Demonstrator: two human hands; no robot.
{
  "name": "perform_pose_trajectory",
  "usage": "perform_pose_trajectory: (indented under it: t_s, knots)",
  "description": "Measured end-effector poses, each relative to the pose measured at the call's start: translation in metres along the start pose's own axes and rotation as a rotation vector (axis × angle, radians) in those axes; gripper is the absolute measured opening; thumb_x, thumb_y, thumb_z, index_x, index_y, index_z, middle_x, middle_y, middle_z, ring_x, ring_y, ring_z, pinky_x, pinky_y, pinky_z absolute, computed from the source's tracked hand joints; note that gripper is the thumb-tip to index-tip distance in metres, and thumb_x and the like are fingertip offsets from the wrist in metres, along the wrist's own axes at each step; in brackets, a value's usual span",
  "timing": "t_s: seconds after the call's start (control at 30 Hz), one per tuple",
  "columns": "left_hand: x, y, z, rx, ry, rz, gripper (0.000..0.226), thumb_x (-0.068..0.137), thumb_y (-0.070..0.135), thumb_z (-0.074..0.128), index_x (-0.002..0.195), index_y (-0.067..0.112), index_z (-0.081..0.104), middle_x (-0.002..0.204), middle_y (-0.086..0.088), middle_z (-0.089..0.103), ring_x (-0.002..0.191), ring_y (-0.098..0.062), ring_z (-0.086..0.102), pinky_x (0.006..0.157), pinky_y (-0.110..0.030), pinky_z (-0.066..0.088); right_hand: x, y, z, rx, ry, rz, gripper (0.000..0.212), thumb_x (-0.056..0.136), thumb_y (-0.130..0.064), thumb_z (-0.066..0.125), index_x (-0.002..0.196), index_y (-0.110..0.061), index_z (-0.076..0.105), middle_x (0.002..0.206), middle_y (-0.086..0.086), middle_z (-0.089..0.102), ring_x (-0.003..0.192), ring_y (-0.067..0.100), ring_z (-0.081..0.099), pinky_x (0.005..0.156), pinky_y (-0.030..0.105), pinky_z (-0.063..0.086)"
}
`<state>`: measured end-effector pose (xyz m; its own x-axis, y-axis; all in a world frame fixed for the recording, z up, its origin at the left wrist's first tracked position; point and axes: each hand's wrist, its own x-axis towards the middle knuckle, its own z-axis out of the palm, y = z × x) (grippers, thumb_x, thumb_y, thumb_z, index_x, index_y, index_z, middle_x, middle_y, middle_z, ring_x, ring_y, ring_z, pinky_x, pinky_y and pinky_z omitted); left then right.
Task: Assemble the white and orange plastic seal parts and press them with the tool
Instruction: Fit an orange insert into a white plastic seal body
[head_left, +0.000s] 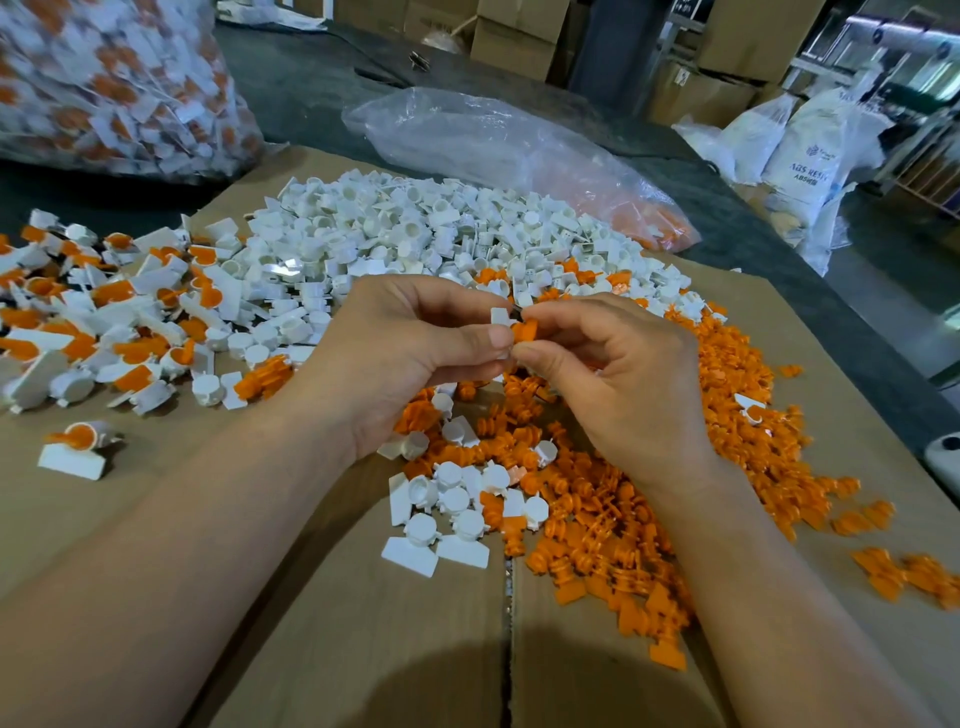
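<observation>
We pinch the white part (500, 315) in the grip of our left hand (410, 358) above the worktop (363, 634), and the orange part (525, 330), pinched in the grip of our right hand (618, 379), meets it from four o'clock.

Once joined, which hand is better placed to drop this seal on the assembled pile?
Left, probably. The pile of assembled seals lies nearer the left hand, whose grip holds the white part; the right hand, pinching the orange part, is farther.
</observation>
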<state>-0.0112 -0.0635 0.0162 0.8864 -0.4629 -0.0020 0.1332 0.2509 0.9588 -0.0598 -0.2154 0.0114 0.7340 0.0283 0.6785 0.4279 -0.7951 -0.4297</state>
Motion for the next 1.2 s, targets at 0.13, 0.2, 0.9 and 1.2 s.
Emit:
perform_pose_trajectory:
  t_s: [0.13,0.2,0.9,1.2]
  knots:
    - [0.0003,0.0001,-0.0002,0.006,-0.002,0.011,0.023,0.05,0.007,0.069,0.073,0.009,0.071,0.066,-0.006,0.071,0.058,-0.015,0.068,0.053,-0.017,0.053,-0.0001,0.0007,0.001,0.01,0.008,-0.015,0.028,0.075,-0.015,0.068,0.1,-0.001,0.069,0.084,-0.001,0.062,0.079,0.011,0.06,0.068,0.02,0.052]
    - [0.0005,-0.0001,-0.0003,0.015,0.001,0.015,0.025,0.049,0.007,0.069,0.074,0.009,0.071,0.065,-0.006,0.07,0.058,-0.016,0.068,0.053,-0.017,0.053,0.0001,0.0005,0.001,0.02,0.004,-0.018,0.028,0.075,-0.014,0.068,0.1,-0.001,0.068,0.085,-0.003,0.06,0.081,0.011,0.06,0.069,0.02,0.052]
    - [0.0009,0.0008,-0.0001,-0.075,-0.036,-0.058,0.013,0.052,0.005,0.067,0.064,0.007,0.073,0.061,-0.008,0.069,0.052,-0.014,0.067,0.048,-0.015,0.052,0.0005,-0.0017,-0.0005,0.0,0.042,-0.037,0.024,0.076,-0.014,0.068,0.098,-0.003,0.07,0.082,0.003,0.066,0.073,0.013,0.063,0.065,0.025,0.052]
    - [0.0014,0.002,-0.0003,-0.118,-0.027,-0.072,0.022,0.053,0.003,0.066,0.075,0.003,0.07,0.061,-0.009,0.069,0.055,-0.016,0.069,0.048,-0.015,0.052,0.0005,-0.0033,0.0003,-0.021,0.09,-0.031,0.014,0.079,-0.008,0.066,0.091,-0.004,0.071,0.078,-0.004,0.062,0.075,0.009,0.059,0.066,0.011,0.045]
